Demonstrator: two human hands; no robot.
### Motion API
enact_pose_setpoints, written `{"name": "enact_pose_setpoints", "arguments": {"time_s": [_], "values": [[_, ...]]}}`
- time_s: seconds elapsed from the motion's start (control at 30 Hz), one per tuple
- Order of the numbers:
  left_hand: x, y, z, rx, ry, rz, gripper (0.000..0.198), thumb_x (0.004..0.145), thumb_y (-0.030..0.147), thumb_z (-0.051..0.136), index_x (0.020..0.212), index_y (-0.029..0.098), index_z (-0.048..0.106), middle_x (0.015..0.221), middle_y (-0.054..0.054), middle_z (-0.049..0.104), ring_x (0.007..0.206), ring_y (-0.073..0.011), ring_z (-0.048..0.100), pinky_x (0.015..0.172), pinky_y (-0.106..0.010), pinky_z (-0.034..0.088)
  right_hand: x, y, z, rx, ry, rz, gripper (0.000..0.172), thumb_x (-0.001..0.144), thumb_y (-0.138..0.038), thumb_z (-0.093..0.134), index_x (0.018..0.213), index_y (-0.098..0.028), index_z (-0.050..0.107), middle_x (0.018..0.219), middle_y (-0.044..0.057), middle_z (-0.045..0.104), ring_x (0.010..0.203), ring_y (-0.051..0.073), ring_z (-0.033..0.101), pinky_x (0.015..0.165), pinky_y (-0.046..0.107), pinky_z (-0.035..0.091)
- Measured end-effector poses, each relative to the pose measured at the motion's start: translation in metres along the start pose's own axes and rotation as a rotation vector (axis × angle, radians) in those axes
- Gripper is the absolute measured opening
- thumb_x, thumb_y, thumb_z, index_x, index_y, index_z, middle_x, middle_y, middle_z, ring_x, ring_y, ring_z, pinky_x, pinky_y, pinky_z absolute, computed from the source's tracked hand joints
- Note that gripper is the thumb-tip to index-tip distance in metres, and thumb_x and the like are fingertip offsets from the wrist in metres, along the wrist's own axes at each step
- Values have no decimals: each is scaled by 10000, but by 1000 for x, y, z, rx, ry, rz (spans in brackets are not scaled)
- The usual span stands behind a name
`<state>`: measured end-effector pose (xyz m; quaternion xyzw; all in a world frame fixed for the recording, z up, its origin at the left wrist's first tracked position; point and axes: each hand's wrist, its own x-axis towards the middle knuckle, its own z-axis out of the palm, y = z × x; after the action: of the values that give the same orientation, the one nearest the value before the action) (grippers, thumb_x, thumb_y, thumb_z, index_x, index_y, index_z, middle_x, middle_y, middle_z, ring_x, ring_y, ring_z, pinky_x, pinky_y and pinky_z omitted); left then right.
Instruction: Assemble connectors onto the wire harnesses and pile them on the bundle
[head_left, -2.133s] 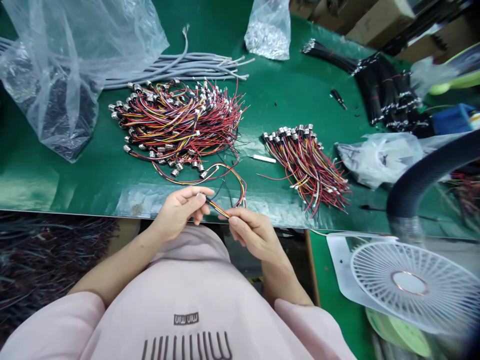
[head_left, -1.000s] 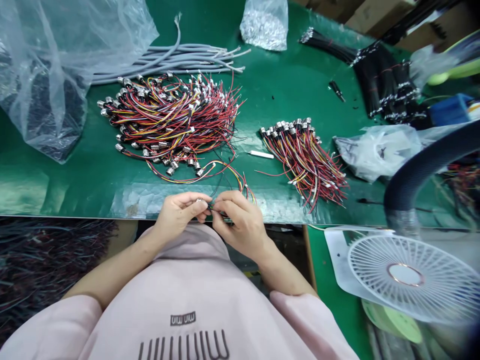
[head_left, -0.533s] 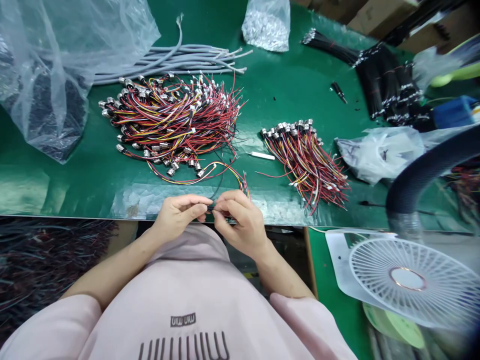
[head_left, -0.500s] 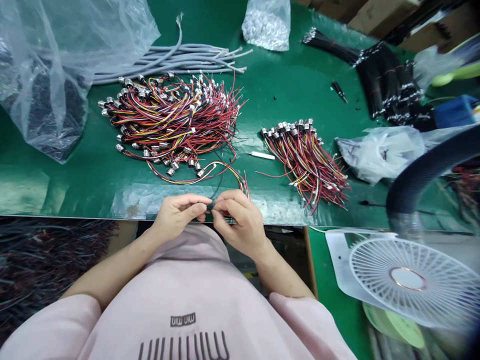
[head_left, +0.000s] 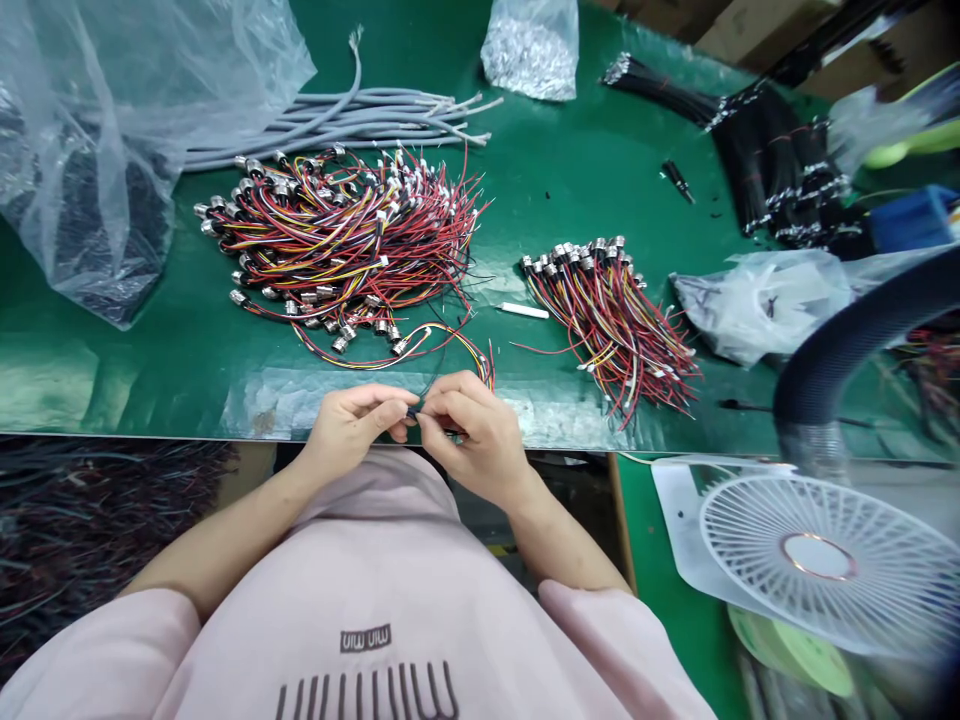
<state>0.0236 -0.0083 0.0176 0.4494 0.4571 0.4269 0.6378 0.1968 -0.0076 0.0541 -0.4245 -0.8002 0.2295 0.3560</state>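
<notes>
At the front edge of the green bench, my left hand (head_left: 352,425) pinches a small black connector (head_left: 412,411) between thumb and forefinger. My right hand (head_left: 476,430) meets it there, its fingertips closed on a thin black wire (head_left: 433,372) that runs up toward the bench. The fingers cover most of both pieces. Just behind my hands lies a loose wire lead (head_left: 360,362) with red, yellow and white strands. Beyond it spreads a large pile of wired metal connectors (head_left: 337,240), and a smaller bunch of them (head_left: 611,325) lies to the right.
A white pen-like tool (head_left: 523,311) lies between the piles. Grey cables (head_left: 390,115) and plastic bags (head_left: 112,130) are at the back left. Black cable bundles (head_left: 765,150) lie at the back right. A white fan (head_left: 817,557) and a dark flexible hose (head_left: 855,340) stand near my right.
My hands have shifted slightly up and left while staying together. More of the black connector shows between the fingertips. The piles on the bench have stayed as they were.
</notes>
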Motion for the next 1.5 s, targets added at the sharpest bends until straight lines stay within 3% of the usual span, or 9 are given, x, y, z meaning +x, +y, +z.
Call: {"name": "enact_pose_setpoints", "arguments": {"time_s": [0.23,0.4,0.57,0.67,0.8,1.03,1.17,1.5], "values": [[2,-5,1,-87,22,-41,406,789,538,682,860,141,723,661,-35,716,512,-115,626,525,-220,510,0,1,-13,33,-124,23,90,838,-141,584,904,-197,609,923,53,608,773,126,593,617,228,497],[4,-2,3,-144,15,-60,396,791,528,683,836,134,693,637,-20,689,492,-96,600,500,-203,490,0,1,-10,-48,-113,-10,101,845,-117,559,900,-191,600,913,66,615,840,148,605,695,256,510],[4,10,-2,-107,-94,-10,399,701,455,783,925,142,678,645,-10,682,574,-127,644,552,-227,521,9,6,-14,152,-122,99,138,880,-141,556,762,-189,608,777,24,617,737,121,594,651,243,487],[6,15,-8,-55,-62,-32,339,716,418,771,888,137,689,622,-11,680,543,-119,623,529,-223,505,14,12,-25,243,-148,126,133,914,-187,545,814,-187,632,809,32,655,736,127,610,630,253,485],[10,16,-13,-65,5,-53,339,723,440,754,852,132,695,621,-17,692,479,-102,590,499,-224,497,13,14,-41,117,-94,4,91,899,-175,565,918,-218,644,889,44,687,871,174,641,768,331,513],[10,9,-17,-87,4,-57,334,740,453,747,818,131,700,595,-12,681,459,-96,585,471,-208,494,8,7,-38,-202,-220,-218,123,882,-161,560,986,-204,609,843,46,690,791,188,598,710,347,446],[10,6,-19,-88,-3,-60,355,742,476,743,798,129,699,589,-17,676,456,-101,586,461,-212,498,8,8,-32,-320,-202,-246,101,915,-178,527,948,-201,619,785,44,682,736,178,575,655,332,407],[11,12,-14,-44,-36,-83,381,700,503,753,724,131,676,549,-4,651,444,-96,574,438,-199,486,11,6,-21,-300,-197,-260,101,918,-189,559,939,-176,657,779,30,713,714,159,580,683,323,404]]}}
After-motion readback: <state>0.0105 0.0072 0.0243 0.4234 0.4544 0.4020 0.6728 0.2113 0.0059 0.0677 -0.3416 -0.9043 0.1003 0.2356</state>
